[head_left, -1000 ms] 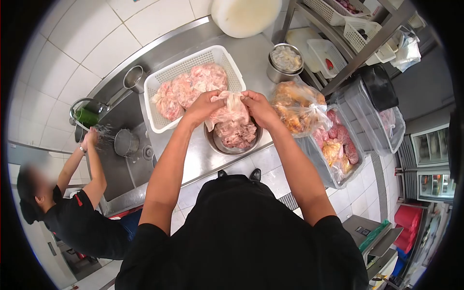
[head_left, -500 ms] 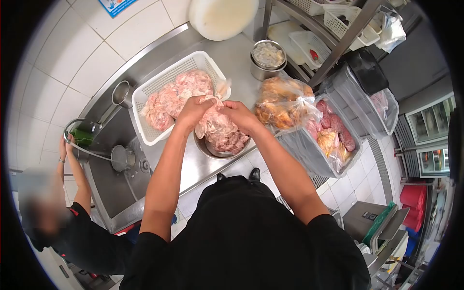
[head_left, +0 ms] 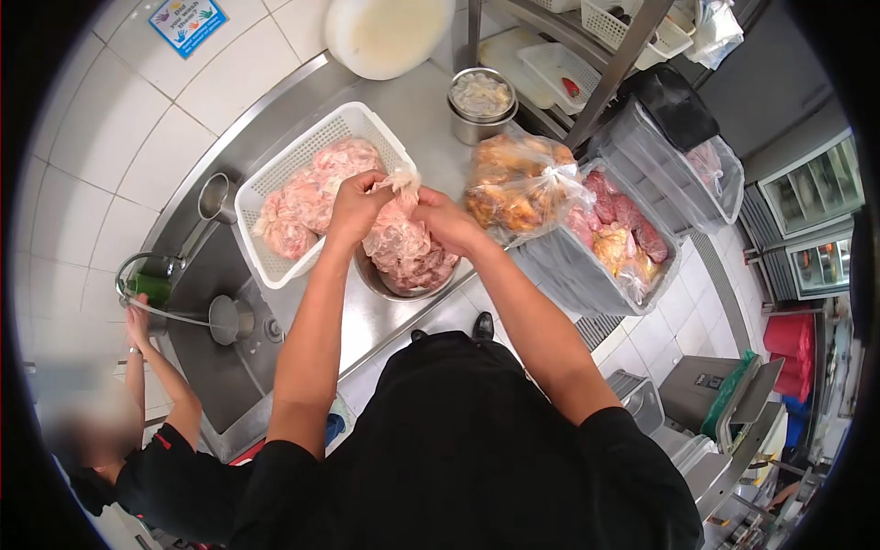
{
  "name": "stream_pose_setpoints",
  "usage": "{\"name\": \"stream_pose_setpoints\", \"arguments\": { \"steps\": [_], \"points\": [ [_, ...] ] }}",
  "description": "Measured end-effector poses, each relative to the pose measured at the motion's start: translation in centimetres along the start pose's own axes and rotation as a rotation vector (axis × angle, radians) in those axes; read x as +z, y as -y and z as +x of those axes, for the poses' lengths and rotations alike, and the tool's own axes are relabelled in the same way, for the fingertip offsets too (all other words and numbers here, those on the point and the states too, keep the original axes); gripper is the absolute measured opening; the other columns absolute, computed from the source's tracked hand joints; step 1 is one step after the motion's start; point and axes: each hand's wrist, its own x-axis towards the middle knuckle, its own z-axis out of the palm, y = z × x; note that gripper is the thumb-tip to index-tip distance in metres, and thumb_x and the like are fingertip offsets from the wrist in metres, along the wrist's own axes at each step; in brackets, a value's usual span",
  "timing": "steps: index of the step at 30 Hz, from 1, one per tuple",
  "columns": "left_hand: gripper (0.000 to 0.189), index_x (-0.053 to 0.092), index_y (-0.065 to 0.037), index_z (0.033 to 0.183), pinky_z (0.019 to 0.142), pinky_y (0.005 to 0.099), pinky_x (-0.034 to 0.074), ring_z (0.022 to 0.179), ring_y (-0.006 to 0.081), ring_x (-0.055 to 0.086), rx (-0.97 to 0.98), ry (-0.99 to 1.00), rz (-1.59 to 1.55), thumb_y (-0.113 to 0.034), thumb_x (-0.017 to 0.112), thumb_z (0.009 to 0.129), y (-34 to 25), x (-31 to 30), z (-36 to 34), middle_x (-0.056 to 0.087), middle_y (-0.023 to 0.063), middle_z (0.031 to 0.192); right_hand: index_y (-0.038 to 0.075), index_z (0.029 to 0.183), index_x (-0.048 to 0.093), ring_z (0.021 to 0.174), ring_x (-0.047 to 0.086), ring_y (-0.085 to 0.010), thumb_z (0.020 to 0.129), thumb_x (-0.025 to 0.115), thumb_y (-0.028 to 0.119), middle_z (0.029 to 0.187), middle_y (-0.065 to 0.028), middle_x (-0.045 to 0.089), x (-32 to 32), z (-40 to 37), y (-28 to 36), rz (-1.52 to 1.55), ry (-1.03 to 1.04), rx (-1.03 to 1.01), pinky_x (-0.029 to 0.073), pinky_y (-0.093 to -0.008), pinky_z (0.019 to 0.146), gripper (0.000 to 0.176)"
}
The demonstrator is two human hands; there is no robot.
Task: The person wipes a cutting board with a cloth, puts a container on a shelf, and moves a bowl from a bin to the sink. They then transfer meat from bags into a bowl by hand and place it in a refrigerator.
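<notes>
Bag (head_left: 403,243) of raw meat hung from both hands, its long axis running down from the gathered neck into the bowl (head_left: 367,275) at the near edge of the surface (head_left: 380,316). Left hand (head_left: 356,206) and right hand (head_left: 442,218) met at that neck, each pinching the plastic, the left perhaps slightly higher. Neither was nearer; both were on it. Basket (head_left: 275,165) of meat lay just beyond the left hand, toward the far edge.
</notes>
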Motion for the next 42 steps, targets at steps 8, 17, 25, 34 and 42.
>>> {"name": "stream_pose_setpoints", "arguments": {
  "steps": [8, 17, 25, 34, 42],
  "points": [
    [0.011, 0.068, 0.000, 0.088, 0.063, 0.0235, 0.044, 0.068, 0.0074, 0.054, 0.072, -0.091, 0.070, -0.006, 0.064, 0.080, -0.7, -1.4, -1.3, 0.064, 0.0022, 0.074, 0.003, 0.117, 0.052, 0.072, 0.059, -0.0090, 0.086, 0.057, 0.006, 0.091, -0.0035, 0.062, -1.6, 0.8, 1.4, -0.433, -0.045, 0.034, 0.048, -0.0220, 0.059, 0.031],
    [0.014, 0.067, 0.000, 0.092, 0.065, 0.0252, 0.045, 0.070, 0.0105, 0.057, 0.142, -0.254, 0.217, -0.007, 0.062, 0.081, 0.2, -2.0, -1.5, 0.065, 0.0048, 0.077, 0.001, 0.120, 0.052, 0.090, 0.057, -0.0097, 0.091, 0.050, 0.009, 0.101, -0.0038, 0.062, -0.9, 1.4, 0.5, -0.460, 0.169, -0.002, 0.047, -0.0244, 0.077, 0.030],
    [0.013, 0.066, 0.000, 0.092, 0.069, 0.0239, 0.045, 0.074, 0.0095, 0.057, 0.160, -0.244, 0.158, -0.006, 0.061, 0.082, 0.6, -2.0, -1.5, 0.066, 0.0044, 0.079, 0.003, 0.130, 0.047, 0.105, 0.054, -0.0117, 0.097, 0.047, 0.022, 0.113, -0.0029, 0.059, -2.8, 1.7, -0.2, -0.815, 0.201, -0.001, 0.042, -0.0260, 0.093, 0.038],
    [0.036, 0.054, 0.002, 0.123, 0.095, 0.0345, 0.042, 0.109, 0.0231, 0.056, 0.128, -0.199, 0.480, -0.012, 0.052, 0.090, 3.9, -1.3, -1.6, 0.060, 0.0150, 0.118, 0.003, 0.126, 0.050, 0.097, 0.058, -0.0108, 0.085, 0.056, 0.002, 0.112, -0.0035, 0.060, 0.3, 1.1, -2.7, 0.065, 0.044, -0.314, 0.050, -0.0270, 0.082, 0.041],
    [0.041, 0.048, 0.000, 0.128, 0.097, 0.0367, 0.043, 0.112, 0.0258, 0.054, 0.085, -0.208, -0.129, -0.028, 0.048, 0.097, -2.7, -2.8, -2.4, 0.053, 0.0139, 0.125, 0.007, 0.108, 0.057, 0.091, 0.061, -0.0113, 0.087, 0.054, 0.001, 0.100, -0.0032, 0.064, -2.9, -7.4, 3.3, 0.192, -0.308, -0.692, 0.052, -0.0272, 0.077, 0.021]
  ]
}}
